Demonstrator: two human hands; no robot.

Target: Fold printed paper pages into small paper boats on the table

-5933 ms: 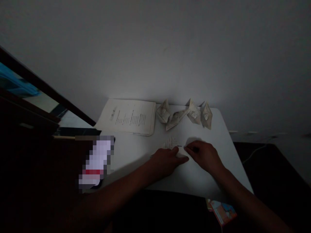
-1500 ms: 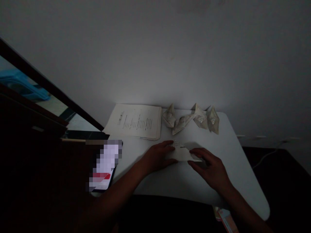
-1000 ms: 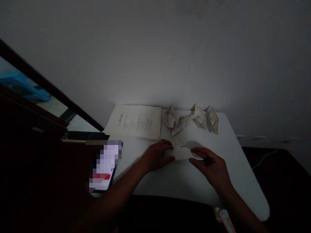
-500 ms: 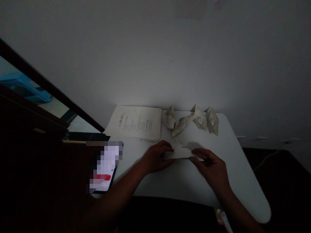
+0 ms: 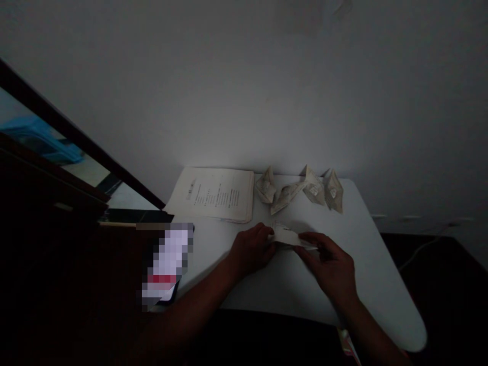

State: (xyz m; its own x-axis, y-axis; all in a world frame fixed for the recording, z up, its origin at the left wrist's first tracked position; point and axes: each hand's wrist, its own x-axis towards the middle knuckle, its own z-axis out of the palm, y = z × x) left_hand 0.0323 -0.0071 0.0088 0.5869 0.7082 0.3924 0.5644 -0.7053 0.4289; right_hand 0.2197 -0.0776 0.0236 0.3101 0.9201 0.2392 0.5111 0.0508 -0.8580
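Above the front half of the white table point(image 5: 381, 284), a partly folded piece of printed paper point(image 5: 286, 236) is between my two hands. My left hand point(image 5: 254, 247) pinches its left end, with the fingers curled in. On the right, my right hand point(image 5: 327, 256) grips the other end between thumb and fingers. Several folded paper boats stand in a row behind the hands, among them one at the left point(image 5: 266, 186), a tilted one point(image 5: 286, 196) and one at the far right point(image 5: 334, 191).
A stack of printed sheets point(image 5: 213, 195) lies at the table's back left, against the wall. At the left edge is a phone point(image 5: 173, 259) with its screen lit and blurred. Beyond a dark frame, something blue point(image 5: 41, 140) shows.
My left hand has moved slightly right and its fingers have curled in more around the paper. The paper's front edge now looks bent. The boats and the stack have stayed put.
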